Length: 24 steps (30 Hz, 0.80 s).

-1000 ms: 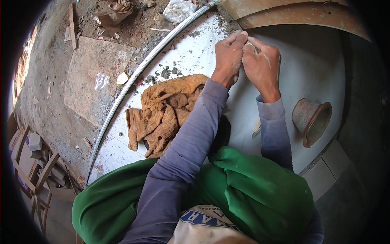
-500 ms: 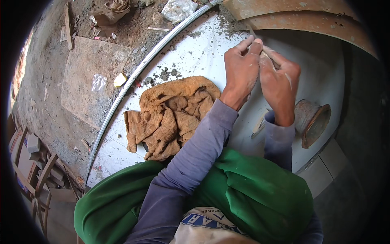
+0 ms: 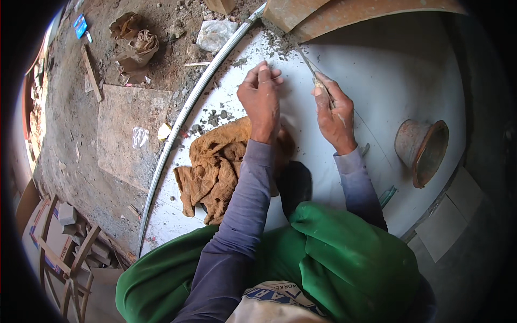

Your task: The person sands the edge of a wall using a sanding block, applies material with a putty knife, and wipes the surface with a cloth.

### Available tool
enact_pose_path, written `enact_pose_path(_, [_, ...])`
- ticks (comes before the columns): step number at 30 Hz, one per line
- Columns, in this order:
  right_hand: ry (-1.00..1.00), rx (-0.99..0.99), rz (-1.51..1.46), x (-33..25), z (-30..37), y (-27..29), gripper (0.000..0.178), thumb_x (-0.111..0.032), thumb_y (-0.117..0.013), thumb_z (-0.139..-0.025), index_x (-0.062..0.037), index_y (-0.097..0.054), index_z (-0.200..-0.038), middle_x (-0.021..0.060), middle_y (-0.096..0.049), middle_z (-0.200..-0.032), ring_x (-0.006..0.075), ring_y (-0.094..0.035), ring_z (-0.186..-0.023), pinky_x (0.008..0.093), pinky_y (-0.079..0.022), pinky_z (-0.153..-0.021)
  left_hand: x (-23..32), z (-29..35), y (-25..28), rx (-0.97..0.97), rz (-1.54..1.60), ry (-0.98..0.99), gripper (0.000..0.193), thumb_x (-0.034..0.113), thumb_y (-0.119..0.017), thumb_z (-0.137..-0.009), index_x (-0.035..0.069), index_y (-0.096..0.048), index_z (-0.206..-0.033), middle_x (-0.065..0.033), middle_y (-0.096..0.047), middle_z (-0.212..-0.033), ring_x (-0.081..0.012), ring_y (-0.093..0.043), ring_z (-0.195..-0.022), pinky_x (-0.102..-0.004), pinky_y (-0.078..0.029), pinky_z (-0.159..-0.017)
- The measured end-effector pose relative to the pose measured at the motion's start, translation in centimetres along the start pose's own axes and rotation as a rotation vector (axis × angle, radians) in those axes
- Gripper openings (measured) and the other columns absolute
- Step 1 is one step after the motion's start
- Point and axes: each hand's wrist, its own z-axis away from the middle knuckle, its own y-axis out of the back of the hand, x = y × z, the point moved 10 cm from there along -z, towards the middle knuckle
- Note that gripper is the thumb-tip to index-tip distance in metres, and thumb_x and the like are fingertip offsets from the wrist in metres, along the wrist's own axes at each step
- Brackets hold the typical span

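Note:
In my right hand [image 3: 335, 116] is a thin, long dusty blade-like strip [image 3: 307, 60], its grip end between my thumb and fingers. Its far end points up and left toward the curved brown panel; I cannot make out its exact kind. My left hand [image 3: 261, 99] is raised over the white board, fingers loosely bent and a little apart, with nothing visible in it. Just below that hand lies a crumpled brown cloth [image 3: 215, 172], partly covered by my left forearm. A grey tool end [image 3: 365, 149] shows beside my right wrist.
The white board [image 3: 323, 177] carries dark crumbs [image 3: 215, 117] and has a metal edge strip [image 3: 177, 116]. A round, dirty container [image 3: 417, 151] lies on its side at right. Curved brown panels [image 3: 371, 16] overhang the far side. Left are rubble, crumpled paper [image 3: 134, 54] and a wooden frame [image 3: 81, 250].
My hands were together at the far side; now they are apart. The left has moved left, off the strip. The right has come down and left, still holding the strip. The view has shifted slightly.

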Motion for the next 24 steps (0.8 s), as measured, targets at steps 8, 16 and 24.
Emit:
enact_pose_path(8, [0.227,-0.012,0.049,-0.3,-1.7,-2.2,0.031,-0.009,-0.060,-0.105,-0.0026,-0.072,-0.133,0.0204,-0.075,-0.120,0.0412,-0.073,-0.105,0.0447,-0.058,-0.094,9.9,-4.1,6.6,0.125,-0.130,-0.245,0.033,0.017,-0.060,-0.112,-0.005,-0.069,-0.135,-0.0093,-0.078,-0.106,-0.0140,-0.072,-0.089,-0.0263,-0.056,-0.077])
enact_pose_path(16, [0.284,-0.049,0.134,-0.1,-2.7,-2.9,0.031,-0.008,-0.058,-0.106,-0.0082,-0.072,-0.133,0.0154,-0.073,-0.111,0.0377,-0.074,-0.098,0.0473,-0.059,-0.086,25.7,-8.1,3.9,-0.042,-0.532,-0.567,0.032,0.018,-0.064,-0.109,-0.005,-0.074,-0.130,-0.0149,-0.080,-0.106,-0.0184,-0.075,-0.090,-0.0290,-0.061,-0.085])
enact_pose_path(24, [0.271,-0.051,0.099,0.8,-3.0,-3.4,0.031,-0.007,-0.056,-0.105,-0.0056,-0.072,-0.132,0.0189,-0.073,-0.114,0.0394,-0.073,-0.099,0.0469,-0.059,-0.086,28.8,-5.6,4.8,-0.543,-1.785,-0.593,0.034,0.032,-0.064,-0.110,0.002,-0.078,-0.117,-0.0163,-0.078,-0.092,-0.0235,-0.074,-0.079,-0.0376,-0.057,-0.074])
